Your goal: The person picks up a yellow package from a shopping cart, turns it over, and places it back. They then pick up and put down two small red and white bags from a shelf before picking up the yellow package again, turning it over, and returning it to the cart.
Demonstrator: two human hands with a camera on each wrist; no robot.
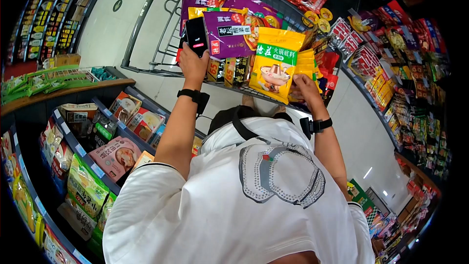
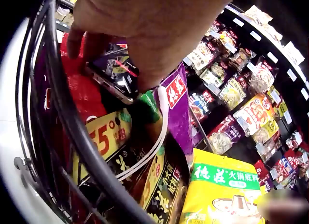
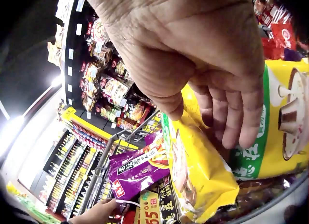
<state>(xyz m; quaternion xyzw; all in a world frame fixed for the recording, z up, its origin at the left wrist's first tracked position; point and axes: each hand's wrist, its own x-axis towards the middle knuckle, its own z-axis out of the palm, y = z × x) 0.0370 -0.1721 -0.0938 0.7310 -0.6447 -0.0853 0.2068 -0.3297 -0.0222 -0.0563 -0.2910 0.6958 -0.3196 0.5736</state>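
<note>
Head view: a phone (image 1: pixel 197 32) and a yellow packet (image 1: pixel 275 61) held at a loaded shopping cart (image 2: pixel 81 137)
The left hand (image 1: pixel 194 64) has its grip curled round the phone beside a purple packet (image 1: pixel 227 41); the right hand (image 1: pixel 309 91) has its grip pinching the yellow packet's edge above the cart's near side

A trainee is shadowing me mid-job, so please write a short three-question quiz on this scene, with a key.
1. Which grip holds the black rectangular phone?
2. True or false: purple rectangular plastic pouches lie in the dark metal wire cart.
3. What is pictured on the yellow-and-green plastic pouch pinched by the right grip? a) a car; b) a pot; c) a dog

Key: 1. The left grip. 2. True. 3. b.
</note>
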